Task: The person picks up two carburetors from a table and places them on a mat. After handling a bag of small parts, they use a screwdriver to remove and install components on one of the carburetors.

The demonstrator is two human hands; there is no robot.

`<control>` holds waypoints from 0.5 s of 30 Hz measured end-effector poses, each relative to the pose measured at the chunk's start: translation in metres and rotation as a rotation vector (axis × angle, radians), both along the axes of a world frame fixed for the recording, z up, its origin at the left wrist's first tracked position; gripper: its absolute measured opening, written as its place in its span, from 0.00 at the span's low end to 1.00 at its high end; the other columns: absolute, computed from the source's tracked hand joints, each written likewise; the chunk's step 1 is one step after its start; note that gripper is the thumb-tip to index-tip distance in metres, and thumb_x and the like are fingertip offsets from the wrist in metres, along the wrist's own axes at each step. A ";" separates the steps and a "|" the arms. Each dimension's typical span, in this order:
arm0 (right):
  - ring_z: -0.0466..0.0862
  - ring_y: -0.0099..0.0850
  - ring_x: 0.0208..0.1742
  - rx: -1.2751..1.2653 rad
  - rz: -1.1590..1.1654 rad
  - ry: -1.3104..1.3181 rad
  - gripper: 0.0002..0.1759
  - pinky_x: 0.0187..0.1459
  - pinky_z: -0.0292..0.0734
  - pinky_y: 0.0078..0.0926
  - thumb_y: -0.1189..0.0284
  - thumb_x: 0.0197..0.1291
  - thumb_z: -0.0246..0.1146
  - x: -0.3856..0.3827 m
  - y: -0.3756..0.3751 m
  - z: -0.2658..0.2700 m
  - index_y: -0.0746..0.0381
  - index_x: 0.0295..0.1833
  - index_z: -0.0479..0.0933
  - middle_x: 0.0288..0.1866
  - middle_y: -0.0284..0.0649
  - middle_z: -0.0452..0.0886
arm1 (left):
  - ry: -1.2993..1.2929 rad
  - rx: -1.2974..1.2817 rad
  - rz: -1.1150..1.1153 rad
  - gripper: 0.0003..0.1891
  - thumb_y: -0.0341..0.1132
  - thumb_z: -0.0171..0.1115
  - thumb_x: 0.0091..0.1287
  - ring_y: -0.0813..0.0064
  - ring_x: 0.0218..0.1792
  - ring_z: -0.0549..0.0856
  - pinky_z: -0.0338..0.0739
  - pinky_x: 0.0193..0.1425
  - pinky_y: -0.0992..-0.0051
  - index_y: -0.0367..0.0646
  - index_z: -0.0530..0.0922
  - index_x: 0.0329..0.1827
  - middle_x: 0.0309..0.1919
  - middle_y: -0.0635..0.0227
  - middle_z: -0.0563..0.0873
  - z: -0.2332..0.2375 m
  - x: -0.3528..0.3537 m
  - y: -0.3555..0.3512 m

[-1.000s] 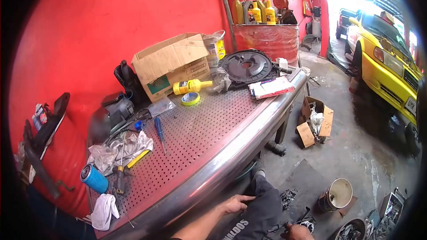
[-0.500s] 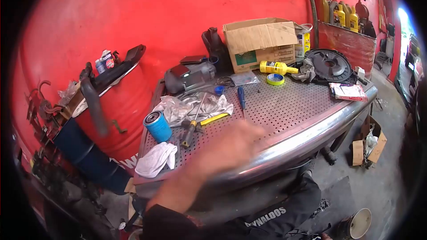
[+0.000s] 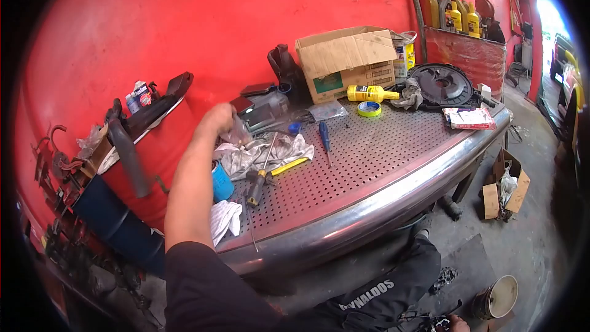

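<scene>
My left hand (image 3: 216, 120) reaches over the bench's back left, with its fingers closed on a crumpled clear plastic bag (image 3: 237, 133). Below the bag lies a rumpled grey-white cloth (image 3: 286, 149). A blue oil filter (image 3: 222, 183) is partly covered by my forearm. Nearby are a screwdriver with a black and yellow handle (image 3: 257, 189), a yellow strip-like tool (image 3: 289, 167) and a blue-handled screwdriver (image 3: 324, 136). At the bottom edge, only part of my right hand (image 3: 458, 324) shows, beside small dark parts; its grip is hidden.
The perforated metal bench (image 3: 369, 160) has a rounded front edge. On it are a cardboard box (image 3: 350, 64), a yellow bottle (image 3: 369, 93), a green-yellow tape roll (image 3: 369, 109) and a black round housing (image 3: 444, 85). A red drum (image 3: 150, 166) stands left; an open carton (image 3: 505, 187) is on the floor.
My left hand has swung from above the bench's front edge to the back left, and now has the plastic bag, raised off the cloth. The camera view has shifted slightly right.
</scene>
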State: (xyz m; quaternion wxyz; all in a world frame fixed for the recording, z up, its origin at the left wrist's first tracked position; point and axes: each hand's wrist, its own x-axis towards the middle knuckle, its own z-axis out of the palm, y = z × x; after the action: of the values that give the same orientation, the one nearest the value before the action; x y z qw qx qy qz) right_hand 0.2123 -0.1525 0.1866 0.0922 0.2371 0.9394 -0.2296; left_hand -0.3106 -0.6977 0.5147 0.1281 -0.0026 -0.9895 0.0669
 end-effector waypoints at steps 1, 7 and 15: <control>0.86 0.54 0.45 -0.001 -0.007 -0.016 0.25 0.47 0.81 0.48 0.59 0.63 0.71 0.000 0.002 -0.003 0.63 0.60 0.81 0.45 0.54 0.87 | 0.050 0.045 -0.070 0.18 0.23 0.63 0.57 0.52 0.53 0.89 0.82 0.58 0.61 0.43 0.88 0.51 0.48 0.49 0.90 0.014 -0.007 0.001; 0.87 0.53 0.42 -0.032 0.038 0.143 0.21 0.45 0.81 0.47 0.62 0.65 0.69 -0.007 0.003 -0.004 0.64 0.57 0.82 0.41 0.55 0.87 | 0.012 0.361 -0.461 0.12 0.26 0.67 0.66 0.79 0.33 0.83 0.79 0.39 0.74 0.33 0.82 0.51 0.32 0.67 0.87 0.106 0.027 0.102; 0.86 0.41 0.56 -0.644 -0.140 0.550 0.28 0.58 0.82 0.38 0.68 0.61 0.74 -0.039 -0.015 0.022 0.67 0.64 0.78 0.55 0.46 0.86 | -0.538 0.515 -0.979 0.15 0.39 0.71 0.70 0.86 0.35 0.80 0.75 0.41 0.79 0.36 0.83 0.50 0.32 0.76 0.85 0.084 0.120 0.305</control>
State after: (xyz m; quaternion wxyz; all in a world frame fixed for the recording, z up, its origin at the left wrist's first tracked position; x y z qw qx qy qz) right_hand 0.1731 -0.1670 0.2087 -0.1083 0.1891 0.7910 -0.5717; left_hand -0.1905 -0.3929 0.5990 -0.1138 -0.4423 -0.8556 -0.2437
